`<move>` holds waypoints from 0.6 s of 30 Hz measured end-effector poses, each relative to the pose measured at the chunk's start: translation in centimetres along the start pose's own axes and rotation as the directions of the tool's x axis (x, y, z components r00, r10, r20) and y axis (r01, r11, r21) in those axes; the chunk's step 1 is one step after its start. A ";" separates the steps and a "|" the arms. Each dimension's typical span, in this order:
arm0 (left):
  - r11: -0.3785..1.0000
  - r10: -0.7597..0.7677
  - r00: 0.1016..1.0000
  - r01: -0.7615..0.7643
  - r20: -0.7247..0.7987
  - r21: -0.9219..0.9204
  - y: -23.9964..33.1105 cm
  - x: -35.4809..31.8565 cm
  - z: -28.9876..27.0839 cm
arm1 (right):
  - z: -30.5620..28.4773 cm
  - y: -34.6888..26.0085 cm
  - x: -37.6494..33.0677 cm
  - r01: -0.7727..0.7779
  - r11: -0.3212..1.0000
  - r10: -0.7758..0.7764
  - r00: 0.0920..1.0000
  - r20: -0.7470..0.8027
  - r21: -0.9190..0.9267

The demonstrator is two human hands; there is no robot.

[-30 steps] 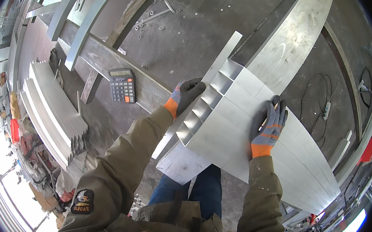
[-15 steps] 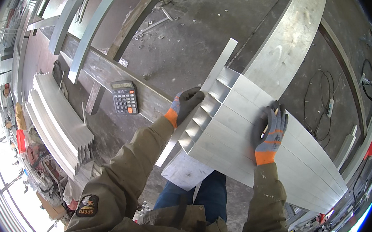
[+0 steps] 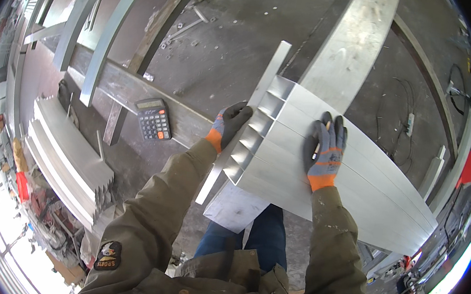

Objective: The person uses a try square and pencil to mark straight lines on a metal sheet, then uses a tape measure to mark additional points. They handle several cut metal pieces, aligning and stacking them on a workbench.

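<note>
Several flat silver rectangular metal tubes [image 3: 352,179] lie side by side, their open ends facing left. A long, narrow metal bar [image 3: 267,81] stands along those open ends, a small gap from them. My gloved left hand [image 3: 230,124] is closed on the bar near its middle, fingers curled; the fingertips are partly hidden. My gloved right hand [image 3: 327,151] rests on top of the tubes with its fingers stretched forward. A thin pencil-like stick [image 3: 316,151] is tucked between its thumb and fingers. A wide metal beam [image 3: 239,206] supports the tubes from underneath.
A black calculator [image 3: 154,119] lies on a metal beam left of my left hand. Stacked metal profiles [image 3: 68,152] stand farther left. Long bars [image 3: 109,36] project at the upper left. A cable with a power strip [image 3: 410,124] lies on the floor at right.
The whole view has shifted slightly, moving the scene up and left. My right hand has slid a little toward the tubes' open ends, its fingers straighter. My left hand stays at the bar.
</note>
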State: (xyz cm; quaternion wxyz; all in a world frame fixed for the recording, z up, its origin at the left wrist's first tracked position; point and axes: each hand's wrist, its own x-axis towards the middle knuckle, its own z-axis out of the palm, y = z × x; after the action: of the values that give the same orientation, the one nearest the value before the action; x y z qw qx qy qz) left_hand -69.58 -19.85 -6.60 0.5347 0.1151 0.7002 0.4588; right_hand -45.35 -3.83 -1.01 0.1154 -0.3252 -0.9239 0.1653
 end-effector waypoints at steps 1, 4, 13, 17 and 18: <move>1.000 0.003 0.998 -0.003 -0.057 -0.008 -0.2 -0.1 0.2 | -0.1 0.0 0.0 -0.005 1.000 0.005 1.000 0.007 0.005; 0.979 -0.092 0.994 0.079 -0.064 -0.187 0.2 -0.4 -0.4 | 0.1 0.1 0.1 -0.020 0.999 0.021 1.000 -0.015 0.034; 0.934 0.109 0.923 -0.223 -0.369 -0.281 5.0 -10.2 -4.2 | 0.2 -6.7 -8.8 -0.136 0.875 0.114 0.991 0.076 0.464; 0.901 0.178 0.944 -0.270 -0.278 -0.339 6.4 -15.1 5.3 | -2.4 -12.7 -18.9 -0.357 0.767 0.122 0.896 0.426 0.533; 0.908 0.280 0.915 -0.351 -0.292 -0.229 5.7 -17.1 9.1 | -4.1 -13.3 -21.8 -0.462 0.490 0.234 0.887 0.399 0.740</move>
State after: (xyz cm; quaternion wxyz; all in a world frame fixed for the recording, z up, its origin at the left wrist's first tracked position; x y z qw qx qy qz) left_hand -56.83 -23.06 8.71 0.3701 0.0924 0.6633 0.6439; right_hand -34.89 -26.59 5.49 0.1015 -0.3923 -0.6608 0.6318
